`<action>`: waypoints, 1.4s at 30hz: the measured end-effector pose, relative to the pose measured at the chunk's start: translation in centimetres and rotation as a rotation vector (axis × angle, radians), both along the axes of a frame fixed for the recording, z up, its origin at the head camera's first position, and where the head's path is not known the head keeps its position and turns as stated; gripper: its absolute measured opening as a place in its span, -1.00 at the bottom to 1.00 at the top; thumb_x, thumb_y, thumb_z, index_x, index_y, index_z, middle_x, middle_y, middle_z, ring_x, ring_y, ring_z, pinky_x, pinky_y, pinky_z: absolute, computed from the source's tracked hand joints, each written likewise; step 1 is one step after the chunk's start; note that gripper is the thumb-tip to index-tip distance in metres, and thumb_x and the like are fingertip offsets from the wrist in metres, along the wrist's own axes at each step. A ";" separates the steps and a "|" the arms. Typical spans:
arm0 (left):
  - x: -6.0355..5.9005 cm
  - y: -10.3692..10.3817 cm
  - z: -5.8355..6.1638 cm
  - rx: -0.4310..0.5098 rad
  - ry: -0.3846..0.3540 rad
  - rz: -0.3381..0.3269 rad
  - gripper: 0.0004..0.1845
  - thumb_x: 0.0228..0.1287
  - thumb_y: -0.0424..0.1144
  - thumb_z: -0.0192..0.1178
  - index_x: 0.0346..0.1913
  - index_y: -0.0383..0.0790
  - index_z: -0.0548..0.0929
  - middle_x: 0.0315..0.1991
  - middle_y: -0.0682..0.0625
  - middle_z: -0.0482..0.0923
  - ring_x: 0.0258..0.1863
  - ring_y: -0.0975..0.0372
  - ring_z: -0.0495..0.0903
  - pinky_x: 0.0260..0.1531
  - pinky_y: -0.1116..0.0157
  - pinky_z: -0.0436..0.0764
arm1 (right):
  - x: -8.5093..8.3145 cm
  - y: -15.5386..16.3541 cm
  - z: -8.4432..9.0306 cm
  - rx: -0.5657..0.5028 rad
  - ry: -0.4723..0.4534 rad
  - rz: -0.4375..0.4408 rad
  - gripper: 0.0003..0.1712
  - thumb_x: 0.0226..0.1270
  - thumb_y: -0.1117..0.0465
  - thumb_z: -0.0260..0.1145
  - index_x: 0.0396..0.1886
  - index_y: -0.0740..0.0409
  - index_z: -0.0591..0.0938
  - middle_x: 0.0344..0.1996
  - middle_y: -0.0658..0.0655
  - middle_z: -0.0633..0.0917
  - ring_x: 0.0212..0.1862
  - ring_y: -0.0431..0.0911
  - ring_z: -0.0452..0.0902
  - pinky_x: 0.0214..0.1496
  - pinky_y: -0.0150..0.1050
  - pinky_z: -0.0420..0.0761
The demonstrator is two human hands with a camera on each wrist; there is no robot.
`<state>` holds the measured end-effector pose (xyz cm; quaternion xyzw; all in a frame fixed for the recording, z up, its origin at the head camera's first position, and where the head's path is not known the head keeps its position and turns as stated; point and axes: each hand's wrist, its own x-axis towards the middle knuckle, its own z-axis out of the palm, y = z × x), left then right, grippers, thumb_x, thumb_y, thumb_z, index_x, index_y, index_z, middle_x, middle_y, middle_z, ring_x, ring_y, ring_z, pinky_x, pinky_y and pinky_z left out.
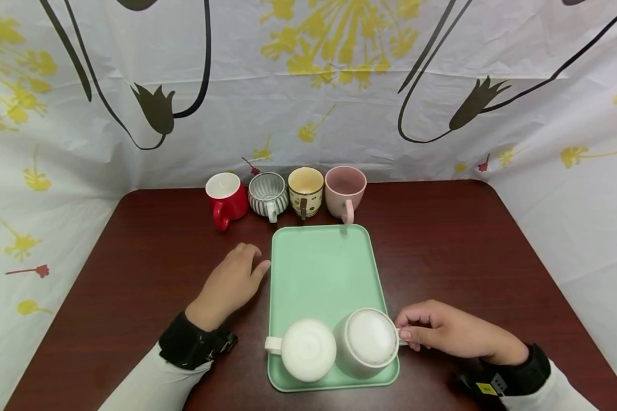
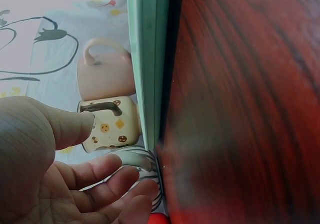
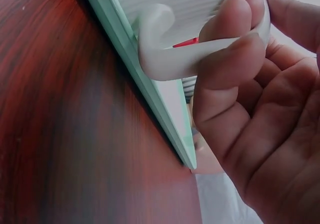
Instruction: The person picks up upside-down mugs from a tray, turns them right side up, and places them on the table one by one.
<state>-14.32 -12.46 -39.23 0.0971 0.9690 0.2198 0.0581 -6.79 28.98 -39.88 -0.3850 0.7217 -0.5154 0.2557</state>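
Observation:
My right hand (image 1: 444, 331) grips the handle (image 3: 175, 63) of a white mug (image 1: 372, 337), with fingers passed through the loop in the right wrist view. That mug is upside down over the near right corner of a green tray (image 1: 324, 268); whether its rim touches the tray I cannot tell. Beside it, a second white mug (image 1: 308, 349) stands inverted on the tray, handle to the left. My left hand (image 1: 231, 282) is by the tray's left edge, its fingers loosely bent and holding nothing, as the left wrist view (image 2: 100, 184) also shows.
Along the back of the dark wooden table (image 1: 159, 257) stand a red mug (image 1: 231, 204), a grey striped cup (image 1: 259, 204), a cream patterned mug (image 1: 313, 200) and a pink mug (image 1: 336, 197), upright in a row. Behind them hangs a white patterned cloth (image 1: 349, 125).

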 end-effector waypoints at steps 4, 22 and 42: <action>0.0 0.0 0.0 0.000 -0.007 -0.001 -0.61 0.53 -0.03 0.19 0.18 -0.25 0.57 0.04 -0.15 0.57 0.00 0.05 0.59 0.08 -0.02 0.68 | 0.2 -0.2 0.0 0.006 0.067 0.006 -0.81 0.55 0.44 0.15 -0.16 0.12 0.63 -0.48 0.10 0.59 -0.45 -0.10 0.50 -0.39 -0.42 0.58; 0.0 0.1 0.0 0.008 -0.009 0.000 -0.60 0.52 -0.04 0.20 0.19 -0.26 0.56 0.07 -0.16 0.57 0.01 0.05 0.59 0.10 -0.02 0.68 | 0.2 -0.7 0.0 0.047 0.197 -0.015 -0.77 0.55 0.43 0.12 -0.13 0.02 0.60 -0.45 0.05 0.50 -0.36 -0.28 0.45 -0.31 -0.42 0.54; 0.0 0.1 0.0 0.004 -0.015 -0.005 -0.60 0.52 -0.04 0.21 0.19 -0.24 0.56 0.06 -0.15 0.57 0.01 0.06 0.58 0.10 -0.01 0.68 | -1.9 0.0 0.8 -0.298 -0.176 -0.052 -0.65 0.72 0.40 -0.32 -0.26 0.36 0.36 -0.50 0.19 0.22 -0.49 0.08 0.08 -0.45 -0.03 0.20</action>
